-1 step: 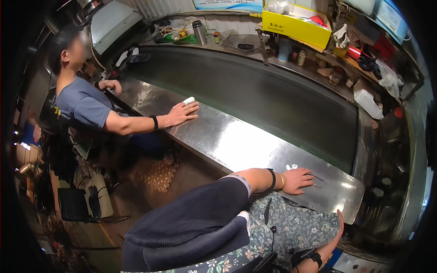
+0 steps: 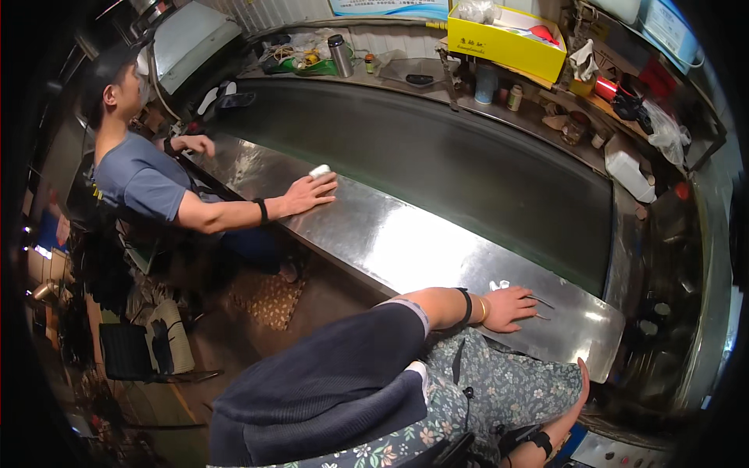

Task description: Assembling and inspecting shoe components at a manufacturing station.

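My left hand (image 2: 511, 309) lies palm down with its fingers stretched out on a long shiny metal counter (image 2: 421, 234). Two thin dark prongs, like those of tweezers (image 2: 541, 300), stick out past its fingers; the rest of that tool is hidden under the hand. Beside the knuckles sit some small whitish pieces (image 2: 501, 285), too small to name. Down by my lap, my right hand (image 2: 581, 382) rests against the edge of a floral apron (image 2: 507, 382). Its visible fingers are extended, and the apron covers part of the hand.
Behind the counter runs a wide dark belt-like surface (image 2: 437, 168). A co-worker in a blue shirt (image 2: 152, 179) sits at the left, one bandaged hand flat on the counter. Along the back stand a yellow box (image 2: 507, 48), a steel flask (image 2: 341, 56) and a white jug (image 2: 630, 170).
The co-worker's head and bandaged hand have shifted slightly. My own hands have not visibly moved.
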`<state>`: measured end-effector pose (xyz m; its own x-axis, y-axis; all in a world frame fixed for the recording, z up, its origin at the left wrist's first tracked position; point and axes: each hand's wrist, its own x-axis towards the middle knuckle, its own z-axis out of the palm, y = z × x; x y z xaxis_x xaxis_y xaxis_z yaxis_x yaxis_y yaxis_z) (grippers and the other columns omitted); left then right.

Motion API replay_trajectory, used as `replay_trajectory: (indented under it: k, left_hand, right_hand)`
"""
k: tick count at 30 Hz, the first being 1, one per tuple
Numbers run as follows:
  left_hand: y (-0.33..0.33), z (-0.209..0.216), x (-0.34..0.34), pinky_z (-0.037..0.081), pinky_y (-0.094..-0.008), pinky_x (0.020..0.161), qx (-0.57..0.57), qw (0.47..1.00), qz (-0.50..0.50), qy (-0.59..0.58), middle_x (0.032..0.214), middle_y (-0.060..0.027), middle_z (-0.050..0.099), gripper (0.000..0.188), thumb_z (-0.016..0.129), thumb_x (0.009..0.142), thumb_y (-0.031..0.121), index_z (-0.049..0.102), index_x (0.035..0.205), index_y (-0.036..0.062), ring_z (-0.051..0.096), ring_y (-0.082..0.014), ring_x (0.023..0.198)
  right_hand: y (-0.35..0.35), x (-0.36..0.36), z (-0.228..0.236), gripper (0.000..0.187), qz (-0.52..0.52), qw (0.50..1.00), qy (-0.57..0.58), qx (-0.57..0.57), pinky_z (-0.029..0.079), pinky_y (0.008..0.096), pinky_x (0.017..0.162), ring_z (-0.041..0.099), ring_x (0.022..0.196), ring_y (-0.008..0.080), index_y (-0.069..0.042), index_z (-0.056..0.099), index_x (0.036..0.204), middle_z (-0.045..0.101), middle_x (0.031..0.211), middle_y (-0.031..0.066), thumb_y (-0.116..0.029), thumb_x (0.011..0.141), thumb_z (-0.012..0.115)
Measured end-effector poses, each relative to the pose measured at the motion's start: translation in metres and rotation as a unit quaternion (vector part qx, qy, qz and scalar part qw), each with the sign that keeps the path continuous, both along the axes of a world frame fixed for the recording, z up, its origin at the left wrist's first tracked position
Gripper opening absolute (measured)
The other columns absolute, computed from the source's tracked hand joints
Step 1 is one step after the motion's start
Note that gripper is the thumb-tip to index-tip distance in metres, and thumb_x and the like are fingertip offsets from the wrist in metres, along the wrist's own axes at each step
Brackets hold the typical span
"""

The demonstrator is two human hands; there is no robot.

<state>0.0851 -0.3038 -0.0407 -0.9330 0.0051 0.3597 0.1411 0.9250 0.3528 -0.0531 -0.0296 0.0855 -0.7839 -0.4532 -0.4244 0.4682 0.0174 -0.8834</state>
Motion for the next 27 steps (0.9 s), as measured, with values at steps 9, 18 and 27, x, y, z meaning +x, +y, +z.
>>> replay_trajectory:
  k: [9, 18, 27]
  left_hand:
    - [0.001, -0.002, -0.003, 0.038, -0.0487, 0.106, 0.001, 1.000, 0.002, -0.007, 0.140, -0.0172, 0.049, 0.060, 0.065, 0.082, 0.037, 0.052, 0.132, 0.0055, 0.042, -0.0385, 0.132]
    - [0.001, -0.003, 0.000, 0.034, -0.0501, 0.109, 0.001, 1.000, 0.000, -0.023, 0.142, -0.0175, 0.049, 0.061, 0.063, 0.083, 0.039, 0.052, 0.134, 0.0063, 0.040, -0.0399, 0.133]
    - [0.001, -0.002, 0.000, 0.037, -0.0487, 0.107, 0.003, 1.000, -0.003, -0.005, 0.141, -0.0175, 0.049, 0.059, 0.064, 0.082, 0.036, 0.052, 0.131, 0.0055, 0.041, -0.0392, 0.132]
  right_hand:
    - [0.008, -0.023, -0.030, 0.038, 0.026, 1.000, 0.013, 0.009, 0.052, 0.0284, 0.079, 0.064, 0.086, 0.0156, -0.002, 0.059, 0.131, 0.065, 0.101, 0.0058, -0.024, 0.102, 0.045]
    - [0.000, -0.006, -0.010, 0.038, -0.002, 1.000, 0.001, 0.012, 0.053, 0.0303, 0.076, 0.065, 0.082, 0.0176, -0.002, 0.058, 0.130, 0.065, 0.098, 0.0068, -0.023, 0.101, 0.046]
    - [0.001, -0.004, -0.008, 0.039, -0.014, 1.000, -0.008, 0.012, 0.053, 0.0305, 0.080, 0.066, 0.087, 0.0186, -0.003, 0.059, 0.130, 0.065, 0.103, 0.0076, -0.024, 0.100, 0.047]
